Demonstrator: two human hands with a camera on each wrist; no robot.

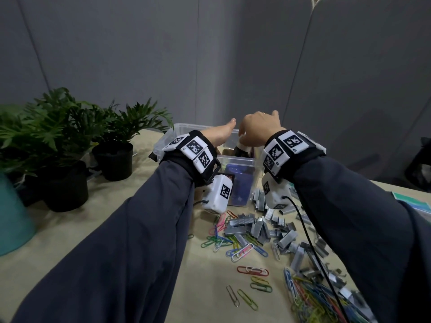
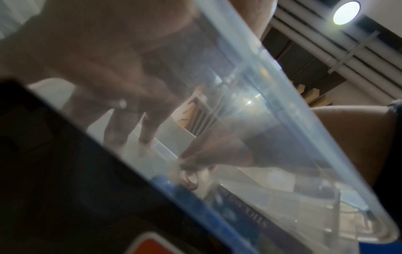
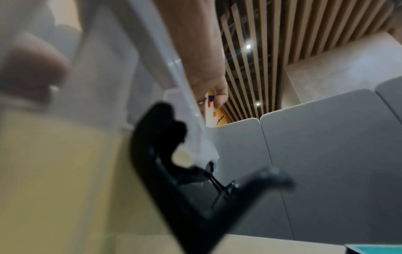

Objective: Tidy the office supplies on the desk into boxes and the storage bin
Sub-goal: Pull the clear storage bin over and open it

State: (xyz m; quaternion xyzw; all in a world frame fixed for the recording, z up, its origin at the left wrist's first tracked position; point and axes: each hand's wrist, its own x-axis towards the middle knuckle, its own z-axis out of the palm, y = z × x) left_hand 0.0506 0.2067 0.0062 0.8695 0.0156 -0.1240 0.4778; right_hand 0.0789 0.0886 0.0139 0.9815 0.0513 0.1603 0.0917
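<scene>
Head view shows both hands raised over the clear plastic storage bin at the far middle of the tabletop. Left hand reaches forward over the bin's near-left rim, fingers extended and holding nothing that can be made out. Right hand is just beside it, knuckles up, fingers bent downward into the bin over a dark upright item whose identity cannot be told; whether they actually grip it is hidden by the back of the hand. Left wrist view, looking through the bin wall, shows fingers dipping toward the contents, including a dark blue box, but blur prevents confirming contact. Loose supplies lie on the near side of the bin, toward the person: staple strips in a heap directly below the right wrist, coloured paper clips spread nearer and to the right. Judged from this layout, any next pick requires drawing the hands back and down from the bin; the right hand is the nearer to the staples, and the bin's long axis runs away from the person.
</scene>
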